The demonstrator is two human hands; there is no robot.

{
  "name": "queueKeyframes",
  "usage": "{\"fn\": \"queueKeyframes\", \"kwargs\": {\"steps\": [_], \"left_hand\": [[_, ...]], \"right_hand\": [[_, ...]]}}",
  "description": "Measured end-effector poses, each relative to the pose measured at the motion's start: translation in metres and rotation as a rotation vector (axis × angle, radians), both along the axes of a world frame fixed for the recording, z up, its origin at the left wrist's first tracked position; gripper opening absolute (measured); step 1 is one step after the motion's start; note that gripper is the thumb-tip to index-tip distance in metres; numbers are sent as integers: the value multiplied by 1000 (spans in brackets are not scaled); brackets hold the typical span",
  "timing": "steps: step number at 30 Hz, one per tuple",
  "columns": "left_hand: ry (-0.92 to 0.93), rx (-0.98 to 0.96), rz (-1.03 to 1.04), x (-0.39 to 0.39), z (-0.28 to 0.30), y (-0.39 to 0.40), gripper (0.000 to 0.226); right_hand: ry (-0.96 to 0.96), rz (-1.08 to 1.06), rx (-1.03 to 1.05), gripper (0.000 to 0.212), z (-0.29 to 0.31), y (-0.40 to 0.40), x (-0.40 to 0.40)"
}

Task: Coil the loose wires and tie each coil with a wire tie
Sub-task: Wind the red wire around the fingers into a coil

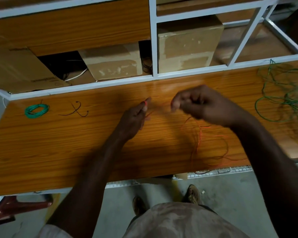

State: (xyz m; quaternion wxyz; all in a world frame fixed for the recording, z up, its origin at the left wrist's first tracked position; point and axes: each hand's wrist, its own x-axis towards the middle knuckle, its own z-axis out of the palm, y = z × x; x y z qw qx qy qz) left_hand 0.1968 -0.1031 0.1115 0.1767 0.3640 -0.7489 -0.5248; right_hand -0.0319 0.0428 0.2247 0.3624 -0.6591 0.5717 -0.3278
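Tabletop (76,143): red wire (199,134) apparently crosswise.

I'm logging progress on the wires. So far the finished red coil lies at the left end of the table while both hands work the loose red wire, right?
Not quite: the finished coil at the left end of the table is green, not red, as the head view shows. The rest holds: the left hand pinches the red wire and the right hand, blurred, works it too.

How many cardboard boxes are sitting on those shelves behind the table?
3. One large box at far left, a smaller box in the middle bay, and a tall box right of the white post. Others may be hidden deeper inside.
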Motion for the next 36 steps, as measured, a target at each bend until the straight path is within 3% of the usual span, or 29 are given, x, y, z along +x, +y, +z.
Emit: {"fn": "queueKeyframes", "kwargs": {"steps": [6, 11, 17, 20, 22, 28, 32, 36], "left_hand": [[215, 352, -170, 9, 8, 35, 45], [377, 519, -165, 16, 24, 53, 50], [639, 659, -115, 9, 43, 49, 56], [753, 778, -101, 1, 46, 40, 60], [779, 823, -66, -3, 46, 30, 59], [636, 625, 93, -13, 48, 5, 49], [495, 457, 178, -11, 41, -10, 47], [195, 72, 228, -1, 22, -32, 48]], "right_hand": [[61, -287, -207, 31, -6, -51, -19], [136, -370, -169, 30, -55, -80, -21], [170, -237, -62, 31, -108, -67, -1], [152, -101, -1, 14, -128, -52, 15], [124, -57, 33, 15, -133, -44, 24], [6, 92, 114, 41, -108, -24, 40], [39, 172, 210, 32, -87, -12, 33], [30, 194, 194, 25, -56, -1, 25]]}}
